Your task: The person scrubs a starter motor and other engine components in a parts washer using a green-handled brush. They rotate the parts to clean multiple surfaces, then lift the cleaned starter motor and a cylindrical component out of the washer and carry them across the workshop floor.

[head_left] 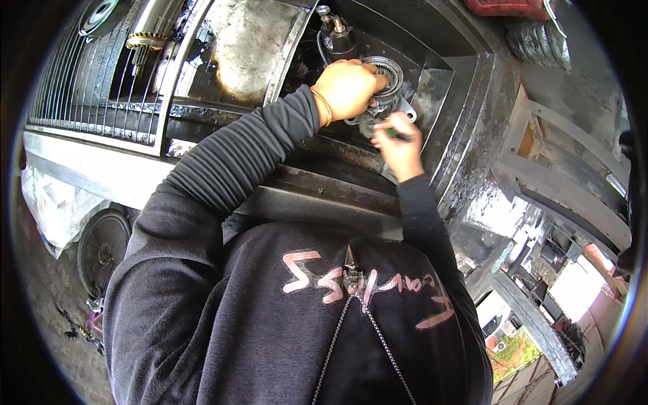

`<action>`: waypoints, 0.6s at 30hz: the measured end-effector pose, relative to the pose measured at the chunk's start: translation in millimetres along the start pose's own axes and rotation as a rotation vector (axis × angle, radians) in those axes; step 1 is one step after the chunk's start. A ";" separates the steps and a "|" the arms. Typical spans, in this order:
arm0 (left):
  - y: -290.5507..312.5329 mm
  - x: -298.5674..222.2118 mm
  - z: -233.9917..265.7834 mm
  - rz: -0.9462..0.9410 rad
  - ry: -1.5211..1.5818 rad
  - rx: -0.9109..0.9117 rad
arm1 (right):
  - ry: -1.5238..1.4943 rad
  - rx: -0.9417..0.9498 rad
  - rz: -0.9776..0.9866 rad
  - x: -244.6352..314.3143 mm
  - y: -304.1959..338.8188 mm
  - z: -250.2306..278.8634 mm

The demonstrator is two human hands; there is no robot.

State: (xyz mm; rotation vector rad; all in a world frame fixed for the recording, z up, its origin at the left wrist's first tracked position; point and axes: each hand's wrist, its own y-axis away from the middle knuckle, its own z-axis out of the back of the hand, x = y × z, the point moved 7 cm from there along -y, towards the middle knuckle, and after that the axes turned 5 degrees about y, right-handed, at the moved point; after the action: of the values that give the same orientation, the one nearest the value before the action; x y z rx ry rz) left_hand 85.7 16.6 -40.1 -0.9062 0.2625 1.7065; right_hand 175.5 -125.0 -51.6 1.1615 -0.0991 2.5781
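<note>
A round metal housing (391, 65) with a toothed ring inside, which looks like part of a starter motor, sits in a dark, oily metal tray (364, 156). My left hand (347, 86) grips its near left side, the fingers curled over the rim. Low on the housing, a pale mounting ear (408, 111) sticks out to the right. Just nearer to me, my right hand (399, 150) is closed around a small brush-like tool with a dark and green handle (398, 136). Motion blurs its working end, close against the housing's lower part. Beyond my left hand stands a dark cylindrical solenoid (339, 44) with copper-coloured studs.
On the left, an armature (154, 30) and a round metal ring (101, 18) lie by a wire rack (81, 101). A stained pale panel (250, 50) lies between rack and tray. A grey metal frame (560, 175) stands at right; a bicycle wheel (103, 250) shows lower left.
</note>
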 end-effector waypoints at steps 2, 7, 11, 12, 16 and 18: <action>-0.3 0.2 0.0 0.012 -0.016 0.019 | 0.086 -0.041 0.018 3.6 0.3 1.9; 0.9 -1.8 3.0 -0.012 -0.004 -0.018 | 0.293 -0.350 -0.013 8.4 9.4 91.7; 1.3 -4.2 2.2 0.001 -0.019 -0.005 | -0.093 -0.359 -0.099 -8.7 -13.7 119.7; 1.7 -6.1 2.9 0.013 -0.033 0.001 | -0.136 -0.323 -0.071 -13.1 -31.4 113.3; 9.9 -24.4 8.8 0.067 -0.074 0.088 | -0.346 -0.251 -0.213 -66.5 -98.4 60.7; 20.5 -39.4 5.7 0.144 -0.077 0.217 | -0.338 -0.231 -0.347 -101.9 -111.9 36.7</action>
State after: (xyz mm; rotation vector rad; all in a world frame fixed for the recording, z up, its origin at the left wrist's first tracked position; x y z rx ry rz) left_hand 67.8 -15.8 -14.9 -0.6738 0.4613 1.8008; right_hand 299.8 -51.4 -109.7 1.3747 -0.2406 1.9991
